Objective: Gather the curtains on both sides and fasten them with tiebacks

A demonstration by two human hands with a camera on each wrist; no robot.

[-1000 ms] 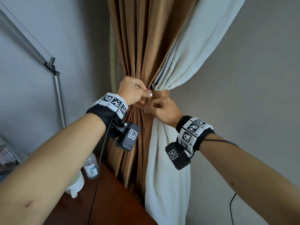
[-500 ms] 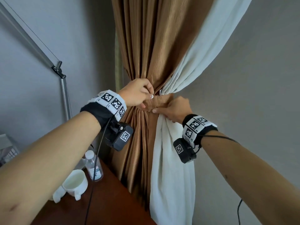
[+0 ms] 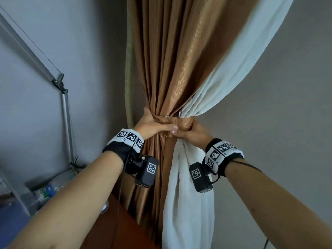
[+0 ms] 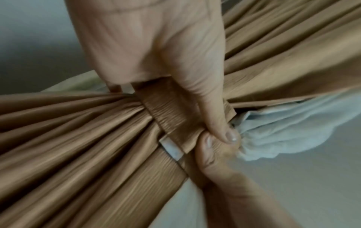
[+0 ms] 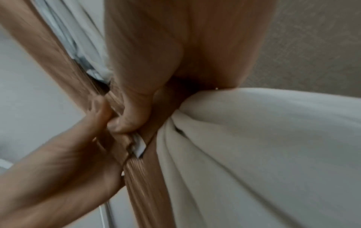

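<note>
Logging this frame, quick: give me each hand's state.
Left hand: closed, thumb pressing the brown tieback around the gathered curtains.
Right hand: closed, gripping the same tieback.

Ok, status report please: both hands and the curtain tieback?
Left hand and right hand both grip the tieback. Tieback wrapped around brown curtain and white curtain. Nothing in the way.

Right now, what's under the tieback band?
Under the tieback sit the bunched brown curtain and white curtain. Both hands, left and right, cover its ends; the fastening is hidden.
</note>
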